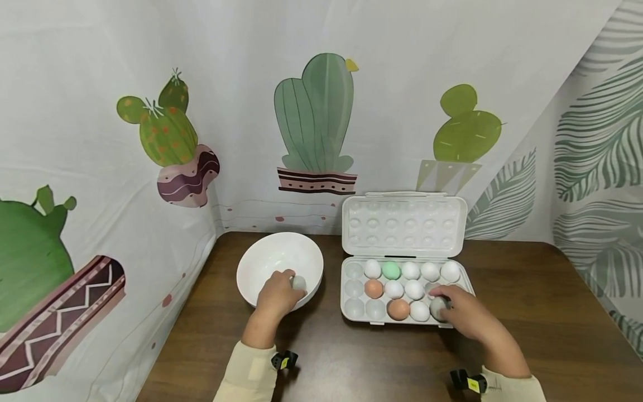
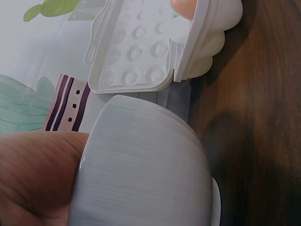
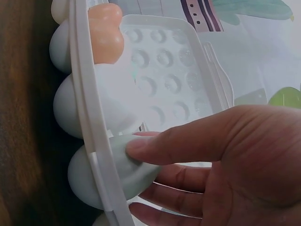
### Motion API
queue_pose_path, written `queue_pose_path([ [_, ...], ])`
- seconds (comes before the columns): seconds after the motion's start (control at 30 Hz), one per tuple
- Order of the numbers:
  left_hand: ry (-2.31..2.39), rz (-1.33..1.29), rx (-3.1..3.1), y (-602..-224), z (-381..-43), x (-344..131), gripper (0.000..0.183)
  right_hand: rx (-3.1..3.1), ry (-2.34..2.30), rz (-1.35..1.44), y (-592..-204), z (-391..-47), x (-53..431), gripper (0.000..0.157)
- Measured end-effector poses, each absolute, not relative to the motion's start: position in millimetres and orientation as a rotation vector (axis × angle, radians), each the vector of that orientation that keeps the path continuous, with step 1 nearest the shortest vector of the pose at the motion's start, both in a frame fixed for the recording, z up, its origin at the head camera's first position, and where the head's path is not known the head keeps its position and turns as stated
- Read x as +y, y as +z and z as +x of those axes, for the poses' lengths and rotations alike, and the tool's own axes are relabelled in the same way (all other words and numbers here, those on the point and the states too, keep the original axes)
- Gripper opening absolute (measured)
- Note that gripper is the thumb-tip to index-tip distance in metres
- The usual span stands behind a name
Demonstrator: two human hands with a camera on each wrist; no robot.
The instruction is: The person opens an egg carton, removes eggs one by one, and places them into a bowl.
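A white bowl (image 1: 251, 262) stands on the left, and my left hand (image 1: 278, 295) reaches over its near rim. Inside the bowl the left fingers hold a pale grey egg (image 1: 298, 283); in the left wrist view the bowl's wall (image 2: 141, 160) hides it. To the right lies an open white egg box (image 1: 346, 319) with white, orange and green eggs in its cups. My right hand (image 1: 467, 314) is at the box's near right corner. Its thumb and fingers pinch a pale grey-green egg (image 3: 129, 165) that sits low in the corner cup.
The box's lid (image 1: 404, 245) leans back against the cactus-printed cloth (image 1: 241, 111) behind the table. Several cups along the box's left side hold no egg. A brown wooden table (image 1: 361, 363) lies under everything.
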State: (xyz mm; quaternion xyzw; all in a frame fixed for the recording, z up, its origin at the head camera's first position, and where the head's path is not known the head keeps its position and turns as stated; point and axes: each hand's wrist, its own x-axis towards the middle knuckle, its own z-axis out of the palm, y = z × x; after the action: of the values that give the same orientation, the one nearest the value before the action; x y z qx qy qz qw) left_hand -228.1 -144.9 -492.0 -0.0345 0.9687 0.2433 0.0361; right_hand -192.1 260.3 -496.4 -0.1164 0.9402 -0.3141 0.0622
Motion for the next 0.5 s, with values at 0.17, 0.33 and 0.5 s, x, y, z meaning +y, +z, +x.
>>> queue_pose_path([
  [0.17, 0.764, -0.111, 2.994, -492.2, -228.2, -144.7, 0.056, 2.861, -0.943, -0.352, -494.3, -191.3, 262.1, 0.036],
  [0.33, 0.815, -0.116, 3.041, -491.6, -228.2, -144.9, 0.055, 2.892, -0.971, -0.36, -493.0, -191.7, 263.1, 0.035],
  [0.5, 0.907, -0.133, 3.09, -490.9, -226.9, -144.8, 0.051, 2.895, -0.986, -0.322, -490.1, -194.1, 263.1, 0.036],
])
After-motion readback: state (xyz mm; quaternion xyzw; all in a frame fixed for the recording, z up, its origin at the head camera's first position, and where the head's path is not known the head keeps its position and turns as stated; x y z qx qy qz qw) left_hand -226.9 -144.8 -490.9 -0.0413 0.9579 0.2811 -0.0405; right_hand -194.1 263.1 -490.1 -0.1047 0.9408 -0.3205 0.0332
